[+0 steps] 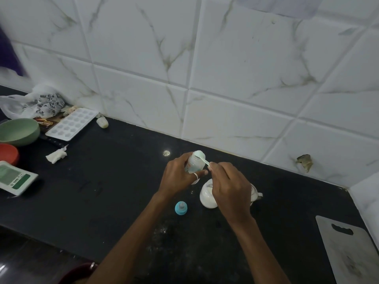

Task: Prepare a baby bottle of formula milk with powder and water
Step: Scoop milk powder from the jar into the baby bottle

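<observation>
On the black counter, the left hand is wrapped around the open baby bottle. The right hand pinches the scoop, tipped at the bottle mouth. Risk: the narrow mouth may scatter powder. The teat cap lies nearby.

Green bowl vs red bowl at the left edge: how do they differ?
Colour: the green bowl is pale green, the red bowl orange-red. Size: the green bowl looks wider, though the red bowl is cut by the frame edge. Place: the green bowl sits nearer the tiled wall, the red bowl nearer the person. Both stand upright on the black counter, apart from the hands.
</observation>
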Available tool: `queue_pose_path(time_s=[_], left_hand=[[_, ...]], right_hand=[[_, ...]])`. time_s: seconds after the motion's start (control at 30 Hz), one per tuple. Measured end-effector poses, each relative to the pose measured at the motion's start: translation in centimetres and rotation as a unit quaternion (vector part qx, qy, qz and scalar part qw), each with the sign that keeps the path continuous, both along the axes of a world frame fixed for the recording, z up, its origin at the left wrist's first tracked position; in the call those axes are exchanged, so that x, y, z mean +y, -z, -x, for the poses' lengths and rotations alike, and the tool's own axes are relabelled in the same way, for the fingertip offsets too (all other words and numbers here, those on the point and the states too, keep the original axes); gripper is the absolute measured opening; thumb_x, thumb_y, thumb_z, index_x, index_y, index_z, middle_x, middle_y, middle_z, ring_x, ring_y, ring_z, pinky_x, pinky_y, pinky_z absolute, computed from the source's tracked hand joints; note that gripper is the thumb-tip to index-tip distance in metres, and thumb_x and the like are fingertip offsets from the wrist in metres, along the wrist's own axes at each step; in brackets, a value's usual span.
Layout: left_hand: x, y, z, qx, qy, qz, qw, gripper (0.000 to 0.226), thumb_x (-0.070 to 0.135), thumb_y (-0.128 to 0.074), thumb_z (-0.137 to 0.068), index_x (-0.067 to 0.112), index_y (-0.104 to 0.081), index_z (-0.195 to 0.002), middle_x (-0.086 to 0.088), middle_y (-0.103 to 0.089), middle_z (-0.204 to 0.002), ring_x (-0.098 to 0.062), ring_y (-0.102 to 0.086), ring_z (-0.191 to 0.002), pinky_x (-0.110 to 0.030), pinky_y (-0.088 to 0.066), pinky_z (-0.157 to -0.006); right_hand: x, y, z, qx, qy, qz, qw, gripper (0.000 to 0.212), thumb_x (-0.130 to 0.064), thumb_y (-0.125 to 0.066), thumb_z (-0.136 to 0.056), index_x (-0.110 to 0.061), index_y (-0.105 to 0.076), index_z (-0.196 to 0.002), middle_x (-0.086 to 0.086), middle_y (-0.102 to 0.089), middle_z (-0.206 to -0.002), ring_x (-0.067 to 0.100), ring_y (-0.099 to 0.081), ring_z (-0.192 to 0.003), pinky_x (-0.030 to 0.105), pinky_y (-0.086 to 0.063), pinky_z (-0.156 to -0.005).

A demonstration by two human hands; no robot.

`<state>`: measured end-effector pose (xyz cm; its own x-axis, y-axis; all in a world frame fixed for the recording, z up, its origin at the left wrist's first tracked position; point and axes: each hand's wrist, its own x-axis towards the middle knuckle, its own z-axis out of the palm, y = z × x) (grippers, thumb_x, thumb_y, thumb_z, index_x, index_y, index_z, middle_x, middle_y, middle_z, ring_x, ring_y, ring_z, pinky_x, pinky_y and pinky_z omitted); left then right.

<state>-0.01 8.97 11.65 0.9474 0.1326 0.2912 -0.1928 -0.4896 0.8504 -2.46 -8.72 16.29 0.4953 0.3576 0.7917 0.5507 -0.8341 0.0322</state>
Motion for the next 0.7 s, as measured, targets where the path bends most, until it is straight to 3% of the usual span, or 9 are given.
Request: queue_pose_path(time_s=[0.17, 0.33, 0.53, 0.7], left_hand=[[0.1, -0.2, 0.1, 0.005, 0.002, 0.006, 1.0, 0.079, 0.069, -0.076, -0.068, 0.025, -0.061, -0.133, 0.015, -0.07, -0.113, -0.005, -0.068, -0.1, -0.029, -0.06, -0.087], [0.0, 0.0, 0.0, 0.001, 0.001, 0.0, 1.0, 0.072, 0.055, -0.086, -0.072, 0.023, -0.063, -0.132, 0.011, -0.072, -0.113, -0.007, -0.069, -0.099, -0.028, -0.059, -0.085], [-0.2, 0.1, 0.0, -0.006, 0.001, -0.004, 1.0, 0.072, 0.05, -0.087, -0.073, 0.02, -0.062, -0.133, 0.007, -0.072, -0.118, -0.007, -0.067, -0.102, -0.022, -0.057, -0.087], [-0.3, 0.2, -0.2, -0.004, 0.007, -0.013, 1.0, 0.073, 0.053, -0.086, -0.073, 0.02, -0.061, -0.134, 0.007, -0.072, -0.119, -0.008, -0.067, -0.102, -0.022, -0.057, -0.087]], right_hand=[[0.2, 0.0, 0.2, 0.001, 0.002, -0.008, 1.0, 0.014, -0.01, -0.062, -0.101, -0.006, -0.075, -0.105, 0.004, -0.068, -0.089, 0.017, -0.064, -0.071, 0.029, -0.052, -0.057], [0.1, -0.1, 0.1, 0.011, -0.001, -0.037, 0.999, 0.014, -0.01, -0.061, -0.102, -0.006, -0.074, -0.104, 0.005, -0.068, -0.09, 0.019, -0.067, -0.073, 0.031, -0.055, -0.058], [0.3, -0.9, 0.4, 0.061, -0.024, -0.152, 0.986, 0.012, -0.01, -0.064, -0.1, -0.004, -0.075, -0.102, 0.005, -0.069, -0.091, 0.018, -0.067, -0.073, 0.031, -0.055, -0.059], [0.6, -1.2, 0.4, 0.149, -0.02, -0.274, 0.95, 0.007, -0.007, -0.069, -0.095, -0.006, -0.075, -0.1, 0.001, -0.066, -0.087, 0.012, -0.063, -0.072, 0.023, -0.05, -0.065]])
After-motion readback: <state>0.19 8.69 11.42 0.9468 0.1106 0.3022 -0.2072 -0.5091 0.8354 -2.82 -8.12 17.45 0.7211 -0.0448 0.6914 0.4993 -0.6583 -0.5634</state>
